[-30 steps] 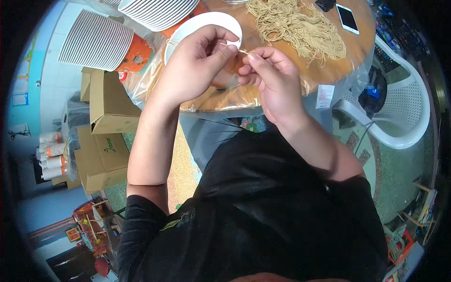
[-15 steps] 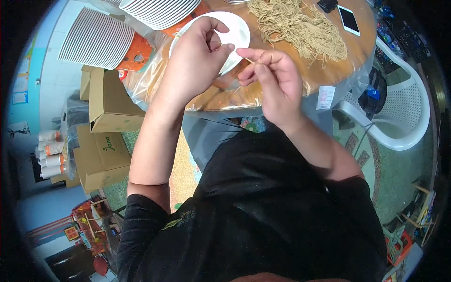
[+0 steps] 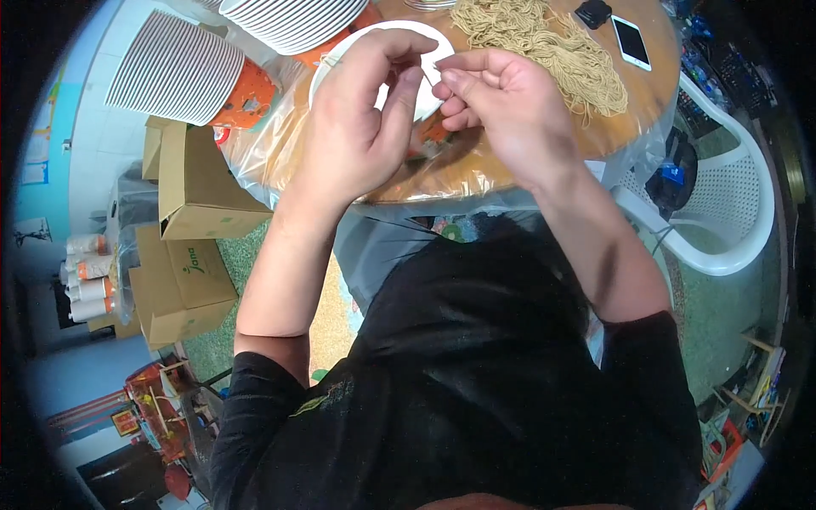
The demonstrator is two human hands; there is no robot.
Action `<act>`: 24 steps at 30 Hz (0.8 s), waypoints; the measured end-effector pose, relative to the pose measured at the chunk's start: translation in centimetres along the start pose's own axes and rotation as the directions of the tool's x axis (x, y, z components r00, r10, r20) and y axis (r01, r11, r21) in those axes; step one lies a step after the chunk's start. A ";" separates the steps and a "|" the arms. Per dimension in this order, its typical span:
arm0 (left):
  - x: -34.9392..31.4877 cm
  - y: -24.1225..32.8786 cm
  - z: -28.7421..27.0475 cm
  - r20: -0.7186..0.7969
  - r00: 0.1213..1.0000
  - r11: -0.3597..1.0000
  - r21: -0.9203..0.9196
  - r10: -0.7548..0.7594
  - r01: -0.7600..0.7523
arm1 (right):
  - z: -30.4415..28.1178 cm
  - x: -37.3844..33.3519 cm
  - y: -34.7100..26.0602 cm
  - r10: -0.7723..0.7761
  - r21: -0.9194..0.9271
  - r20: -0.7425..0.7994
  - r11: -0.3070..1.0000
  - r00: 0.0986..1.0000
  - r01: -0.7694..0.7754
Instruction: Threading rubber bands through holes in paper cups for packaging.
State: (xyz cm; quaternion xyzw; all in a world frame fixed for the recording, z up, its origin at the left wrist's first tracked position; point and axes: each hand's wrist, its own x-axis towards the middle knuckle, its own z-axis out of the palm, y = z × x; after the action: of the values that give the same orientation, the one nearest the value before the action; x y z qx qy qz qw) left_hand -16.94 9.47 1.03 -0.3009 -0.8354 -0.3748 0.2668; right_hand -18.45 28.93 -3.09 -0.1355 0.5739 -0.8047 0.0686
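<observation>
A short piece of thin tan cord [image 3: 428, 77] spans the small gap between my hands. My right hand [image 3: 518, 98] pinches it between thumb and forefinger, the other fingers curled. My left hand [image 3: 353, 119] is bent over, its forefinger stretched forward and its thumb beside the cord; the curled fingers behind seem to hold the cord, though they are partly hidden. Below both hands is a paper tub with a round white face [image 3: 433, 51] and a printed orange side, largely covered by my left hand. A bit of cord [image 3: 330, 61] shows at its left rim.
A heap of tan cords [image 3: 552, 51] lies at the table's far right, near a white phone [image 3: 631, 42] and a small black object [image 3: 592, 12]. Stacked paper tubs [image 3: 178, 68] stand at left. Cardboard boxes [image 3: 191, 280] are on the floor; a white plastic chair [image 3: 731, 204] is at right.
My right hand has moved up and turned inward, closer to my left. My left hand's thumb and forefinger have shifted slightly right; the cord between the hands now stands more upright.
</observation>
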 end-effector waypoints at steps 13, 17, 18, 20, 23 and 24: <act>1.6 -0.7 0.8 -0.065 0.988 0.989 0.058 0.139 -0.135 | -1.8 1.0 -4.0 0.240 -0.265 0.298 0.951 0.924 -0.161; 1.2 -1.4 1.0 -0.046 0.999 0.997 -0.072 0.016 -0.019 | -2.1 1.0 -3.9 0.231 -0.281 0.312 0.949 0.922 -0.142; 1.0 -1.6 0.9 -0.047 0.999 0.997 -0.072 0.015 -0.018 | -2.4 1.1 -3.5 0.228 -0.253 0.314 0.956 0.922 -0.150; 0.7 -1.8 0.4 0.094 0.985 0.949 -0.267 -0.145 0.165 | -2.7 1.1 -3.4 0.226 -0.225 0.319 0.961 0.920 -0.158; 0.8 -1.4 0.2 0.301 0.939 0.890 -0.364 -0.167 0.275 | -3.2 0.6 -3.2 0.212 -0.189 0.300 0.969 0.930 -0.160; 1.0 -1.2 -0.6 0.383 0.914 0.944 -0.230 -0.134 0.235 | -3.5 0.7 -2.7 0.196 -0.138 0.312 0.977 0.930 -0.160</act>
State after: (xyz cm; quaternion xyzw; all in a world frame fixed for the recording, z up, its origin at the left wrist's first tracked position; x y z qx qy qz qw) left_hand -18.36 8.65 1.44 -0.3173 -0.8357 -0.4473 0.0279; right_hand -20.02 32.85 -1.56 -0.2170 0.6083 -0.7290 0.2271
